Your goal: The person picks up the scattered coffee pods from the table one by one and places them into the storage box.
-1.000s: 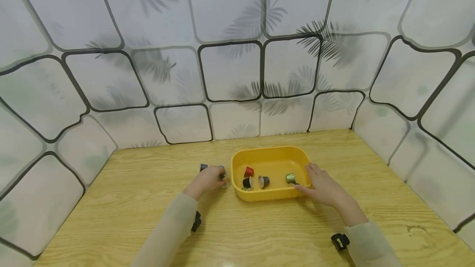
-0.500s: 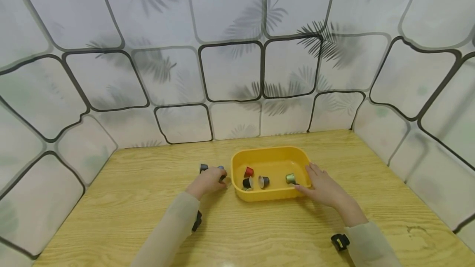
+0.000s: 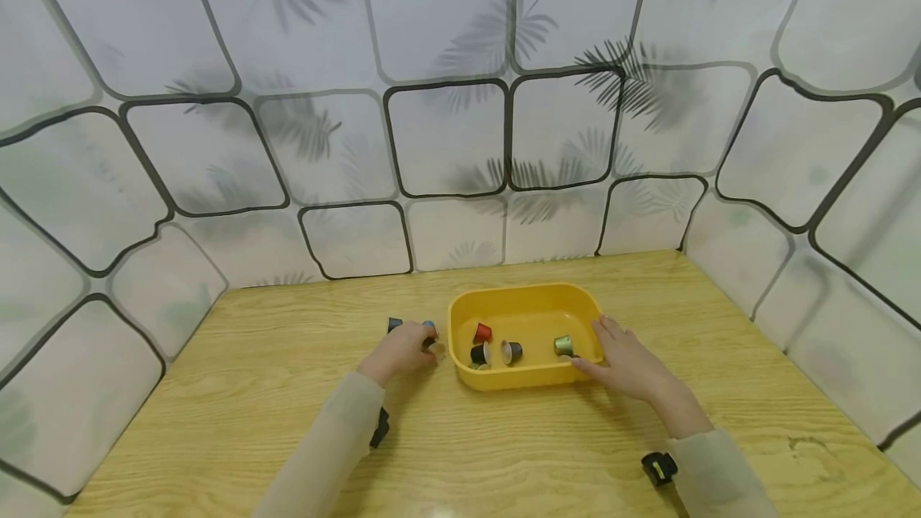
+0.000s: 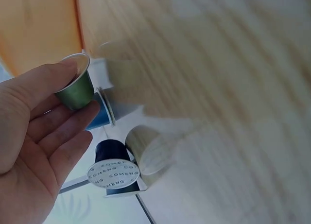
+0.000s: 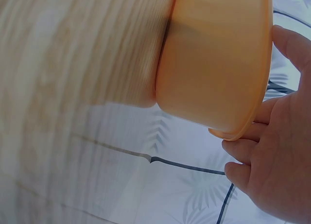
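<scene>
My left hand (image 3: 400, 353) is low over the table just left of the yellow bin (image 3: 525, 378). In the left wrist view, its thumb and fingers pinch a green coffee capsule (image 4: 78, 94) by the rim and side. Behind those fingers shows a blue capsule (image 4: 100, 116), partly hidden. A dark capsule (image 4: 112, 169) with a white printed lid lies beyond the fingertips. My right hand (image 3: 631, 366) holds the bin's right end, thumb at the near corner and fingers over the rim. The right wrist view has those fingers curled at the bin's edge.
Inside the bin lie a red capsule (image 3: 483, 333), a black one (image 3: 480, 354), a grey one (image 3: 512, 352) and a green one (image 3: 564, 345). A dark capsule (image 3: 394, 324) stands left of the bin. Patterned cloth walls (image 3: 453, 142) enclose the wooden table (image 3: 504, 454).
My left hand shifts slightly right and then back left beside the bin, the green capsule staying in its fingers. The right hand and the bin stay in place.
</scene>
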A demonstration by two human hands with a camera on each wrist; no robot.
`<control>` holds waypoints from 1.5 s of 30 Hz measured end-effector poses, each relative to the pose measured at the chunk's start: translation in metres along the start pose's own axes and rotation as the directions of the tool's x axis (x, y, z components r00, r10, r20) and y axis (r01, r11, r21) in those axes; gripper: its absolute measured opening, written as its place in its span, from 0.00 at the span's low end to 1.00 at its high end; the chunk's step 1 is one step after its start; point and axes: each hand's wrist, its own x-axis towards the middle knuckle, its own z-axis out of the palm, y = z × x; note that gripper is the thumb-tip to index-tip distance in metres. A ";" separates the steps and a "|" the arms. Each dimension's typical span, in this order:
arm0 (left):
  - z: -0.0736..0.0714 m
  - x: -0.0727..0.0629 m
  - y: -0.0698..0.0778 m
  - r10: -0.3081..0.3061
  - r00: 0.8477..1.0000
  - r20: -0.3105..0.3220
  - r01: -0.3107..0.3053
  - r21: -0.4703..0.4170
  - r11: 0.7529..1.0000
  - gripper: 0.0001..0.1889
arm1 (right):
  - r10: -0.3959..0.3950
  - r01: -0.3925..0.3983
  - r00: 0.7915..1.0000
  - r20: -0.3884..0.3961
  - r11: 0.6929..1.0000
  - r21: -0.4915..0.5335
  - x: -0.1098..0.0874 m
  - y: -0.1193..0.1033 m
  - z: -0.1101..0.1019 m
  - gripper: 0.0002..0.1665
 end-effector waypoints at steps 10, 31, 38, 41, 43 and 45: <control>-0.018 -0.003 0.005 -0.092 0.994 -0.065 0.088 -0.059 0.994 0.09 | 0.004 -0.004 1.000 0.010 1.000 0.015 0.001 0.002 0.002 0.52; -0.039 -0.002 0.018 -0.117 0.979 -0.165 0.104 -0.085 0.991 0.19 | 0.015 -0.015 1.000 0.020 1.000 0.008 0.000 0.003 0.002 0.54; -0.039 0.005 0.031 -0.086 0.981 -0.176 0.069 -0.100 0.993 0.19 | 0.013 -0.013 1.000 0.017 1.000 0.014 0.000 0.003 0.002 0.53; -0.036 0.011 0.035 -0.080 0.981 -0.175 0.061 -0.112 0.992 0.19 | 0.016 -0.016 1.000 0.016 1.000 0.015 0.000 0.003 0.002 0.53; -0.034 0.015 0.038 -0.075 0.981 -0.179 0.056 -0.111 0.992 0.19 | 0.016 -0.017 1.000 0.015 1.000 0.016 0.000 0.003 0.002 0.53; -0.032 0.019 0.042 -0.076 0.982 -0.175 0.057 -0.109 0.992 0.19 | 0.016 -0.016 1.000 0.016 1.000 0.015 0.000 0.003 0.002 0.53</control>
